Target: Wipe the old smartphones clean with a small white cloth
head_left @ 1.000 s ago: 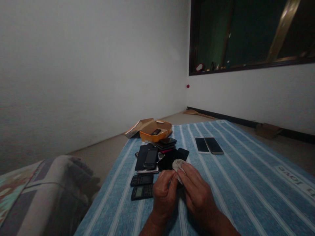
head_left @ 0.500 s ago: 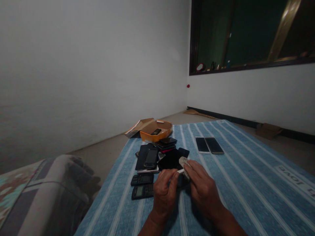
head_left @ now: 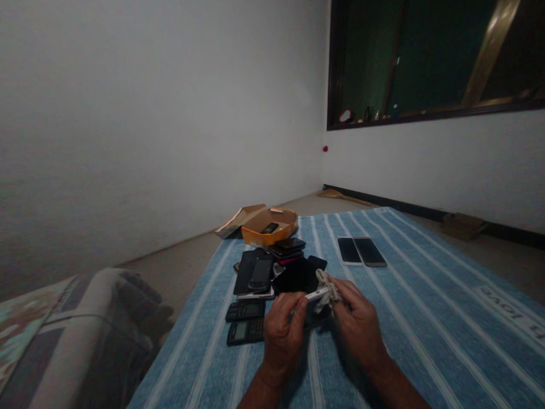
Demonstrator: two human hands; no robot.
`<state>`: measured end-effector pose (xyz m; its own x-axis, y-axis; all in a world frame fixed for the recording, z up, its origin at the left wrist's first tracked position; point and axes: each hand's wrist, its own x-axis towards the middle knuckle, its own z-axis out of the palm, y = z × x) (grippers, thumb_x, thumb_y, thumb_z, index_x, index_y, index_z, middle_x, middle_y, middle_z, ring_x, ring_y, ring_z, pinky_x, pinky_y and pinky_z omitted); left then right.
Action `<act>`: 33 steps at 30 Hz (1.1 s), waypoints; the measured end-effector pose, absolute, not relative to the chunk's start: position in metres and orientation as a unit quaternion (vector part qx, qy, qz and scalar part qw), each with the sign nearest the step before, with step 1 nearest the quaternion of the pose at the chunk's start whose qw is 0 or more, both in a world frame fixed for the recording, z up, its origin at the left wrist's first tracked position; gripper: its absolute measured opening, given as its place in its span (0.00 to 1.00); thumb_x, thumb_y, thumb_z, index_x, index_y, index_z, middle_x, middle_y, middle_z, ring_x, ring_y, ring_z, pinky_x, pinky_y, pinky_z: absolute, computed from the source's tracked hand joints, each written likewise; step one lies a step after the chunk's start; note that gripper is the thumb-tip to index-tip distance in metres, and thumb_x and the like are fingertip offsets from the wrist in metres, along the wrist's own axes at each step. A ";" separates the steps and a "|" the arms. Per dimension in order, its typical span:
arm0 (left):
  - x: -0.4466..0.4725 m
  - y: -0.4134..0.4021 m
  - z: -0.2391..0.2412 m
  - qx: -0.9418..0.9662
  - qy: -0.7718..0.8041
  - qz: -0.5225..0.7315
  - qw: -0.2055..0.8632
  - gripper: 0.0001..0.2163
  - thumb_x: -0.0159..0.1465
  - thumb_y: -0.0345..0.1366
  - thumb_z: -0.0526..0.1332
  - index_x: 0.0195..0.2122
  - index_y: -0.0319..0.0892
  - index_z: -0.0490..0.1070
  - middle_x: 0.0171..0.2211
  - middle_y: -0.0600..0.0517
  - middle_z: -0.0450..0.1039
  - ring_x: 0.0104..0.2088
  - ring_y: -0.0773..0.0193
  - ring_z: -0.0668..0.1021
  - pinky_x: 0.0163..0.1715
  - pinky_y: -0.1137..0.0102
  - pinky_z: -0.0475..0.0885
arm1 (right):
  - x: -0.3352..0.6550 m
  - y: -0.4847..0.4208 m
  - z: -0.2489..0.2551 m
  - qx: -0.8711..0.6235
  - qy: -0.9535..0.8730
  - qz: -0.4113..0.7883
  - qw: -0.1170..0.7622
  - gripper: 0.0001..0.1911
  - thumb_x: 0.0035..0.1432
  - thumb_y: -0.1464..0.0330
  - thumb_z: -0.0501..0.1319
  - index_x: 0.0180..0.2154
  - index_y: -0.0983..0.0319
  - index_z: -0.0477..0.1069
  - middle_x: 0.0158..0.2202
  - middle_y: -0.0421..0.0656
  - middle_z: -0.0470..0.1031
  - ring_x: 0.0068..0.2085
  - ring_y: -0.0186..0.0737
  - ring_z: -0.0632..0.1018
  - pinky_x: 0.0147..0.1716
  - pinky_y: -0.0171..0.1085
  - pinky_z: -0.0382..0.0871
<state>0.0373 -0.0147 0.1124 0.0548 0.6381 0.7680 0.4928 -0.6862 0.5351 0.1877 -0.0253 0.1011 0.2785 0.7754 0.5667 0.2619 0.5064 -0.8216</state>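
Observation:
My left hand (head_left: 283,331) is closed around a slim phone (head_left: 315,295) with a white edge, held edge-up above the blue striped mat (head_left: 426,318). My right hand (head_left: 356,324) pinches a crumpled pale cloth (head_left: 327,285) against the phone's far end. Just beyond my hands lies a pile of dark phones (head_left: 276,268), with two keypad phones (head_left: 246,321) to the left of my left hand.
Two smartphones (head_left: 361,251) lie side by side farther out on the mat. An orange cardboard box (head_left: 268,226) holding a small phone sits at the mat's far left corner. A patterned bundle of fabric (head_left: 72,335) lies at the left. White walls and a dark window stand behind.
The phone has been tilted up so that its white edge shows. My right hand has slid with the cloth to the right, along the phone toward its far end.

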 end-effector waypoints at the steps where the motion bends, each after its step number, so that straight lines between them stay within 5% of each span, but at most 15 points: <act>1: 0.037 -0.015 0.113 0.723 0.393 0.565 0.067 0.12 0.69 0.38 0.57 0.34 0.42 0.78 0.28 0.50 0.80 0.30 0.62 0.82 0.31 0.71 0.76 | 0.188 -0.025 0.101 -0.461 -0.559 0.213 0.655 0.17 0.60 0.70 0.58 0.48 0.59 0.79 0.44 0.47 0.80 0.45 0.44 0.81 0.46 0.41 0.76; 8: 0.033 -0.012 0.112 0.711 0.404 0.571 0.078 0.13 0.69 0.39 0.57 0.33 0.42 0.78 0.28 0.51 0.80 0.29 0.62 0.81 0.30 0.72 0.76 | 0.182 -0.024 0.093 -0.480 -0.548 0.261 0.633 0.14 0.60 0.67 0.58 0.43 0.60 0.81 0.35 0.44 0.79 0.36 0.42 0.80 0.36 0.38 0.77; 20: 0.034 -0.012 0.114 0.707 0.395 0.582 0.076 0.11 0.68 0.37 0.58 0.33 0.42 0.78 0.27 0.51 0.79 0.29 0.63 0.82 0.30 0.73 0.76 | 0.183 -0.018 0.071 -0.485 -0.542 0.314 0.610 0.13 0.55 0.69 0.58 0.37 0.61 0.80 0.34 0.43 0.78 0.36 0.42 0.79 0.38 0.39 0.73; 33: 0.035 -0.014 0.113 0.705 0.390 0.584 0.094 0.09 0.67 0.35 0.59 0.34 0.41 0.78 0.28 0.52 0.79 0.29 0.65 0.82 0.30 0.76 0.74 | 0.206 -0.014 0.070 -0.433 -0.623 0.343 0.553 0.11 0.61 0.69 0.57 0.39 0.60 0.79 0.34 0.41 0.75 0.38 0.40 0.76 0.40 0.37 0.68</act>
